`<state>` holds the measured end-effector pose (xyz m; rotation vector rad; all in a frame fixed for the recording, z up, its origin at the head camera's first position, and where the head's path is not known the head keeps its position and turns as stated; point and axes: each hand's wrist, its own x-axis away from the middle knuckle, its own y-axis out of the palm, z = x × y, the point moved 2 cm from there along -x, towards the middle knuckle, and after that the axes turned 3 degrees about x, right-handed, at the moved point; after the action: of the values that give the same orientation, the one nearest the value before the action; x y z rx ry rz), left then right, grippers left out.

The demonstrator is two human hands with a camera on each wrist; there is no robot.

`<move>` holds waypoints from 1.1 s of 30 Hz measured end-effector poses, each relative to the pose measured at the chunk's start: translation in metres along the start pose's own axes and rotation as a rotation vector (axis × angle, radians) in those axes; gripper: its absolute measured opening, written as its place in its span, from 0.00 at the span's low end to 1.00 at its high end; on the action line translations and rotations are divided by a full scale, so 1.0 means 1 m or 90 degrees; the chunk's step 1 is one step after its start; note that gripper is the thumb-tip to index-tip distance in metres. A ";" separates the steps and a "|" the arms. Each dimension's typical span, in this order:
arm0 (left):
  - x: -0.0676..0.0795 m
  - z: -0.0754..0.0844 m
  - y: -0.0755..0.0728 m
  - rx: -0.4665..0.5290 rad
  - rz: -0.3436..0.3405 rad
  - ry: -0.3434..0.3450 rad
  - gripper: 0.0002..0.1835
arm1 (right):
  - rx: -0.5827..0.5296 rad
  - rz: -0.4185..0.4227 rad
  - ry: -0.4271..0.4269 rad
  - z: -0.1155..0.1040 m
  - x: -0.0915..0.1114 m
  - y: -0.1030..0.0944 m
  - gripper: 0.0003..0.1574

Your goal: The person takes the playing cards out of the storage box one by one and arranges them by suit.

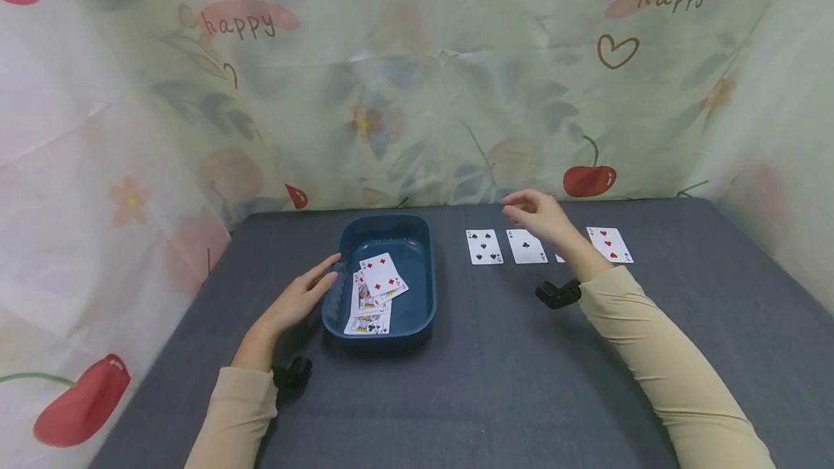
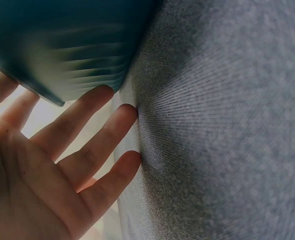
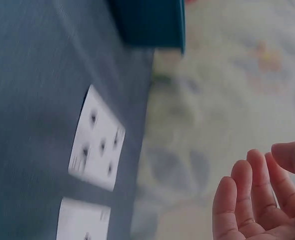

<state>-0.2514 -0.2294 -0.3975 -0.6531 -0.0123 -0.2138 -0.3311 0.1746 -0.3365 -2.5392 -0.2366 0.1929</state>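
My left hand (image 1: 301,301) lies along the left side of a blue plastic bin (image 1: 420,313), fingers extended, thumb and index at its rim. In the left wrist view, the spread fingers of this hand (image 2: 72,135) reach under the bin's ribbed wall (image 2: 87,65). Several playing cards lie overlapping in the bin, a diamond card (image 1: 381,275) on top. My right hand (image 1: 539,219) hovers, loosely bent and holding nothing, above a row of face-up cards: a spade card (image 1: 484,247), a club card (image 1: 526,246), one mostly hidden by the wrist, and a heart card (image 1: 610,244).
A dark grey cloth (image 1: 482,389) covers the table. Patterned curtains (image 1: 443,93) hang behind it and at both sides. Each wrist wears a black camera mount, one on the left (image 1: 293,375) and one on the right (image 1: 558,294).
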 end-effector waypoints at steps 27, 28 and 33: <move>0.000 0.000 0.000 -0.010 -0.008 -0.017 0.30 | -0.026 -0.170 -0.106 -0.100 -0.026 0.135 0.18; -0.001 0.000 0.000 -0.009 -0.008 -0.017 0.30 | -0.027 -0.174 -0.104 -0.101 -0.027 0.138 0.18; -0.001 0.000 0.000 -0.003 -0.010 -0.015 0.30 | -0.032 -0.186 -0.090 -0.109 -0.034 0.153 0.18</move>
<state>-0.2525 -0.2294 -0.3971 -0.6601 -0.0398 -0.2219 -0.3241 -0.0154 -0.3296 -2.5057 -0.6699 0.2540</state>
